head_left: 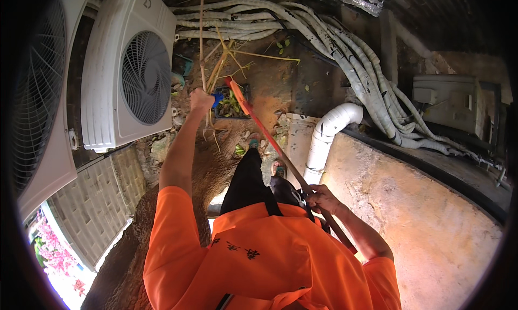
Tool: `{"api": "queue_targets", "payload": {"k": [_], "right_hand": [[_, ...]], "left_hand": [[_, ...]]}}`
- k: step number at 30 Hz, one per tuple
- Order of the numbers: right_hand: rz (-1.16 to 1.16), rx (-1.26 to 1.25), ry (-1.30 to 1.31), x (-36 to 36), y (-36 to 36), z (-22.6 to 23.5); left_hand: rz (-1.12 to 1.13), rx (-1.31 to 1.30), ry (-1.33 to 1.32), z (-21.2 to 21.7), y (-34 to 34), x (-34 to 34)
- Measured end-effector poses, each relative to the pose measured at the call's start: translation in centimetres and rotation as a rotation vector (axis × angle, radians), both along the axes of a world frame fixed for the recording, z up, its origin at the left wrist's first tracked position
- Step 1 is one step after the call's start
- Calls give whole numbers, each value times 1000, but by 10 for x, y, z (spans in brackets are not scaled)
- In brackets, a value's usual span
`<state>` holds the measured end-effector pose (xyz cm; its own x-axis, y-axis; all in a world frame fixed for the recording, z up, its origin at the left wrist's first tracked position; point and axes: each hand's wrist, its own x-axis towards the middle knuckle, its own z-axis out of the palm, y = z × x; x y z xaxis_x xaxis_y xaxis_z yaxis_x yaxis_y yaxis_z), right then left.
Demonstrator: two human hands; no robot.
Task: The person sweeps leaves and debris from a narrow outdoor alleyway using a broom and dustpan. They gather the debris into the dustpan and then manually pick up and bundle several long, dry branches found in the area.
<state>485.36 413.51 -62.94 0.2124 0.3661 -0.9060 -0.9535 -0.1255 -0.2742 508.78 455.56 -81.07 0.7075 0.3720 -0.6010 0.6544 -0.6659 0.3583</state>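
Note:
My left hand (201, 100) reaches forward, its fingers closed around a bundle of dry plant stems (217, 72) with bare roots or twigs hanging below it. One long thin stem rises straight up from the grip. A small blue thing (217, 99) shows right beside the fingers; I cannot tell what it is. Lower right, my right hand (322, 199) is wrapped round a long pole (274, 144), red along its far part and brown near the grip. The pole slants up and left to an orange piece (239, 96) by the plants, its kind unclear.
White air-conditioner units (128, 67) stand on the left. Wrapped pipes (353, 56) run along the back and right. A white elbow pipe (324, 142) rises beside a low concrete wall (399, 202). A dark square opening or tray (233, 109) with leaves lies on the dirt ahead of my feet.

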Motion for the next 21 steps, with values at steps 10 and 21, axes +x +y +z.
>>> {"api": "queue_targets", "payload": {"k": [10,21], "right_hand": [[-187,-35,35,26,23,20],[-195,10,-41,11,-10,44]], "left_hand": [[208,-283,-273,-1,13,-39],[212,152,-215,13,13,-46]]}}
